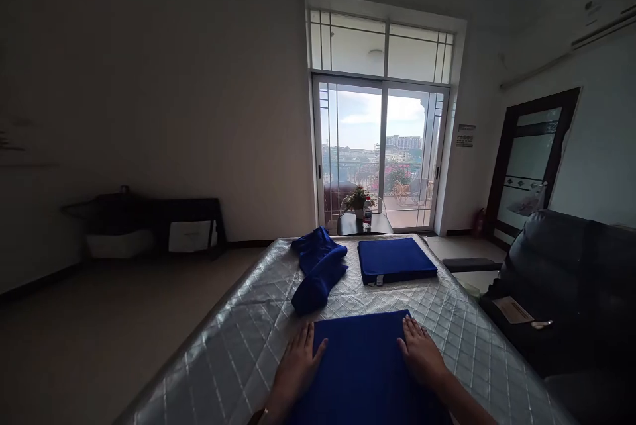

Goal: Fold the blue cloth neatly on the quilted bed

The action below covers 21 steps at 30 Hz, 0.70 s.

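Pressing flat on a blue cloth (362, 365), both hands are seen at the near end of a quilted silver mattress (238, 345); the left hand (298, 362) lies on the cloth's left edge and the right hand (422, 352) on its right edge, each with fingers stretched out and palm down, so nothing is gripped by either, only held down. The cloth is spread smooth between the hands and looks, by its straight edges, to be partly folded already, though its near end is cut off by the picture and cannot be judged. Farther up the mattress a folded blue cloth (395, 259) is laid as a neat square, which may be taken as finished work. Just to the left of it a crumpled blue cloth (318, 269) is heaped loosely and appears to be still unfolded, so by the look of things one piece is done, one is in hand and one is left. Beyond the foot of the mattress a small dark desk (348, 225) carries a potted plant (358, 200) and a bottle (367, 212), in front of a glass sliding door (382, 153). A dark sofa (571, 279) is close against the right side. Nothing lies between the hands and the cloths
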Each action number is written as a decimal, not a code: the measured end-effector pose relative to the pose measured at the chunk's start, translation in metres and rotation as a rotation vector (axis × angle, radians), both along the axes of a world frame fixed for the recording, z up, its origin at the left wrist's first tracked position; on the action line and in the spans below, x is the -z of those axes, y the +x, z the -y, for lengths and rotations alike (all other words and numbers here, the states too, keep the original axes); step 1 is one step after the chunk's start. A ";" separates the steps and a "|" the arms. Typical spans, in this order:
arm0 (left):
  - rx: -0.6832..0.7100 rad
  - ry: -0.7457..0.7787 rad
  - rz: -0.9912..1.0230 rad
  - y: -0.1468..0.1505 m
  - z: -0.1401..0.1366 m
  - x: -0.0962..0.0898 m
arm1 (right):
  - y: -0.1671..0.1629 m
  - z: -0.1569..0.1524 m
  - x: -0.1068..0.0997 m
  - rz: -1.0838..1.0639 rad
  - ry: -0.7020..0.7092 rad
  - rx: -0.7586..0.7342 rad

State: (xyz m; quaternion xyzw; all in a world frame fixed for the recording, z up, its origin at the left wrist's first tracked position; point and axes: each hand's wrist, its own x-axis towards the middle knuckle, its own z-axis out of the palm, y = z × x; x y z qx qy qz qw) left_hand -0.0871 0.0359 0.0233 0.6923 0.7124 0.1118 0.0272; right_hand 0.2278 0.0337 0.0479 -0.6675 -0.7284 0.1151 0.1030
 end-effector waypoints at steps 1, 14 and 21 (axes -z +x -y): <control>-0.001 -0.014 0.005 0.001 0.001 -0.003 | -0.001 -0.005 -0.003 0.002 0.012 -0.004; -0.010 -0.032 0.050 -0.004 -0.004 -0.001 | 0.002 -0.041 0.029 -0.035 0.113 -0.014; -0.020 -0.038 0.070 -0.006 -0.012 0.012 | 0.005 -0.043 0.031 -0.098 0.102 0.001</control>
